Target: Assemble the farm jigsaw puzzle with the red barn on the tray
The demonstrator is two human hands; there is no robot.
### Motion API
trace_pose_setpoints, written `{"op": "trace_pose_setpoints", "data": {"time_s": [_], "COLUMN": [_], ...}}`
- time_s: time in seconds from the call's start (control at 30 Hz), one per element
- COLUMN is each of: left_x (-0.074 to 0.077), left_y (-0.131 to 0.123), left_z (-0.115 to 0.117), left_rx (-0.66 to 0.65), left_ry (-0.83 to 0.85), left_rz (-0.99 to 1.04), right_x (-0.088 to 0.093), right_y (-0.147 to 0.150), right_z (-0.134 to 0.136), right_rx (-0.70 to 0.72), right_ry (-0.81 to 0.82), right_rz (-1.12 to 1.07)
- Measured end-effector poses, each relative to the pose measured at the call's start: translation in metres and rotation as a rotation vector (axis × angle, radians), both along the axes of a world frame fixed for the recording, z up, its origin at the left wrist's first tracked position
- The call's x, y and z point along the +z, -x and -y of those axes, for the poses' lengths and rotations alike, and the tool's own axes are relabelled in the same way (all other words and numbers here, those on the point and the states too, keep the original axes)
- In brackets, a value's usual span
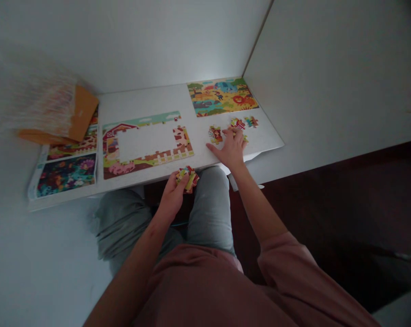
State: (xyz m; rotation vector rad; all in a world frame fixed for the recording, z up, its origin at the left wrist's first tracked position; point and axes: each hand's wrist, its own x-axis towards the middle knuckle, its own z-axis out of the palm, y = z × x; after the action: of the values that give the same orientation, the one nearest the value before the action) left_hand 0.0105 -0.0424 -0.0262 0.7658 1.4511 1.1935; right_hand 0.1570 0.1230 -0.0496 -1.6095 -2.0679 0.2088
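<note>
"Pink sleeve [280, 259] fills the bottom, so where's your left grip [173, 195]?"

"Curled shut on a clump of jigsaw pieces [187, 179], number hidden, just off the bench [140, 102] edge."

"And your right grip [230, 147]?"

"Open, spread on the bench, seemingly empty, nearest the four loose pieces [237, 123]. Farm puzzle [140, 162] lies left, long axis crosswise."

1. Two hands are being counted, lol: the left hand [171, 197] and the right hand [230, 149].
2. Four jigsaw puzzles are being spotted on the white table [151, 103]: the farm puzzle [146, 156], the safari puzzle [222, 96], the flower puzzle [67, 175], the spotted puzzle [72, 144].
3. Four loose piece clumps [215, 134] are being counted.
4. One bunch of pieces [187, 178] is being held, too jumbled to count.
5. One orange envelope [81, 114] and one clear plastic bag [43, 102] are being seen too.
</note>
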Motion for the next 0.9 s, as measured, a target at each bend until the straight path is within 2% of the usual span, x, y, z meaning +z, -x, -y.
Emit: {"op": "trace_pose_setpoints", "data": {"time_s": [0.13,0.23,0.43,0.67,0.9], "left_x": [0.001,0.002,0.0,-0.001,-0.004], "left_y": [0.002,0.002,0.002,0.003,0.006], "left_z": [0.0,0.0,0.0,-0.001,0.0], "left_rx": [-0.034,-0.034,-0.024,-0.034,-0.008], "left_ry": [0.007,0.016,0.002,-0.007,-0.013], "left_rz": [0.029,0.017,0.013,0.041,0.045], "right_x": [-0.018,-0.022,-0.017,-0.012,-0.006], "right_y": [0.005,0.002,-0.007,0.004,0.004], "right_z": [-0.013,-0.015,-0.015,-0.002,0.0], "right_rx": [-0.075,-0.072,-0.036,-0.121,-0.022], "right_ry": [-0.033,-0.041,-0.043,-0.098,-0.035], "right_rz": [0.022,-0.003,-0.051,0.037,-0.005]}}
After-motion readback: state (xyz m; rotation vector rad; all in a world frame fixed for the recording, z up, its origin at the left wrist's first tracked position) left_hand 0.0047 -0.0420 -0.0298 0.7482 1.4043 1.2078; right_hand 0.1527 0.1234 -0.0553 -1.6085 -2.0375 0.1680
